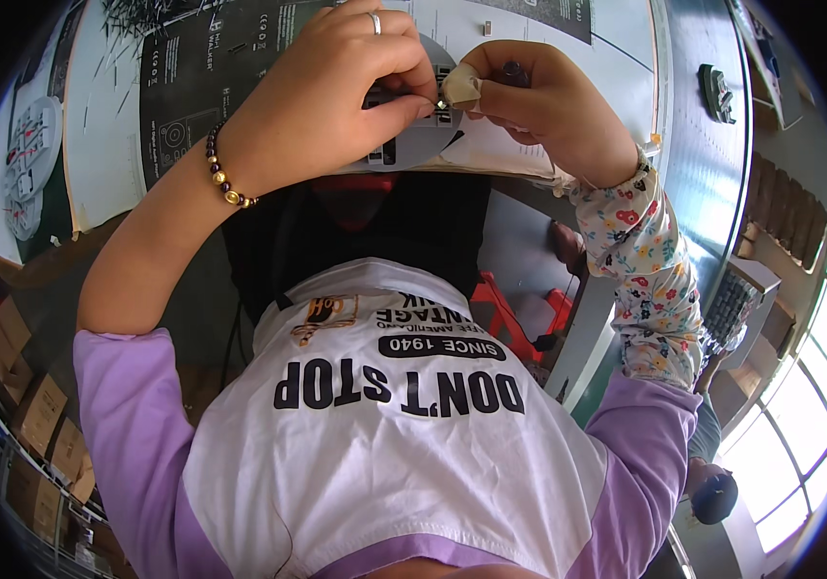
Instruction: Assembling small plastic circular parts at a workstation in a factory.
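My left hand point(351, 82), with a ring and a beaded bracelet, pinches its thumb and forefinger together at a small shiny piece point(441, 103). My right hand point(553, 111) comes in from the other side, fingers curled, with pale tape or a cover on one fingertip touching that spot. From the right fist sticks the end of a dark, slim tool point(514, 73); its kind is hidden. Under both hands lies a round grey plate-like fixture point(420, 145) with dark slots and small parts. My fingers cover much of it.
Printed dark cardboard point(180, 121) covers the tabletop. A pile of thin black pieces point(158, 12) lies at the far left. Another grey fixture with red bits point(33, 159) is at left. A black part point(717, 94) rests on the right-hand surface. Another person point(712, 494) is behind right.
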### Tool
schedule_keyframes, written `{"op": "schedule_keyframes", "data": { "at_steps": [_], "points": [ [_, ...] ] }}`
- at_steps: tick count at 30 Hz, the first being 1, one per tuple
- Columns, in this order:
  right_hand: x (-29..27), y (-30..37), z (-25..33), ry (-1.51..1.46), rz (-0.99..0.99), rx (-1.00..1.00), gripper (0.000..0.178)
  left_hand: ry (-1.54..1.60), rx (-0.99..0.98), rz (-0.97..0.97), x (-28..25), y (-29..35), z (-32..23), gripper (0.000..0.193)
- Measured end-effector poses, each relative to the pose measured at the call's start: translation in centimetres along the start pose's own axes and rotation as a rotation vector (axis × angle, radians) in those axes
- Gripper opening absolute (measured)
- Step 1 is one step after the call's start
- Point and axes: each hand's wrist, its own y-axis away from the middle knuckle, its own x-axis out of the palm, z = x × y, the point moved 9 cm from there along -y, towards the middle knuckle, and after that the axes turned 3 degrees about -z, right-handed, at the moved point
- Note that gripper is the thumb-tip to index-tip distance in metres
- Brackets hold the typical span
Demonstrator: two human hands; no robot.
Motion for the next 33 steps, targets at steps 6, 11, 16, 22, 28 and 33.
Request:
{"op": "schedule_keyframes", "data": {
  "at_steps": [6, 11, 16, 22, 28, 33],
  "points": [
    [-0.2, 1.3, 2.3, 0.396, -0.218, -0.461, 0.012, -0.234, -0.637, 0.372, 1.3, -2.3, 0.5, 0.014],
    [3.0, 4.4, 6.0, 0.891, -0.367, -0.724, 0.024, -0.457, -0.618, 0.599, 1.4, -0.2, -0.5, 0.020],
    [4.4, 5.2, 6.2, 1.084, -0.402, -0.740, 0.031, -0.514, -0.510, 0.416, 0.9, 0.4, -3.5, 0.027],
    [5.1, 5.1, 5.9, 1.155, -0.381, -0.751, 0.030, -0.470, -0.485, 0.417, 1.3, 1.8, -3.5, 0.031],
    [6.1, 7.0, 5.5, 1.272, -0.388, -0.682, 0.041, -0.474, -0.457, 0.426, 1.3, 2.0, -3.3, 0.040],
    [6.2, 7.2, 4.9, 1.278, -0.386, -0.603, 0.047, -0.454, -0.434, 0.431, 1.1, 2.2, -3.7, 0.049]
  ]
}}
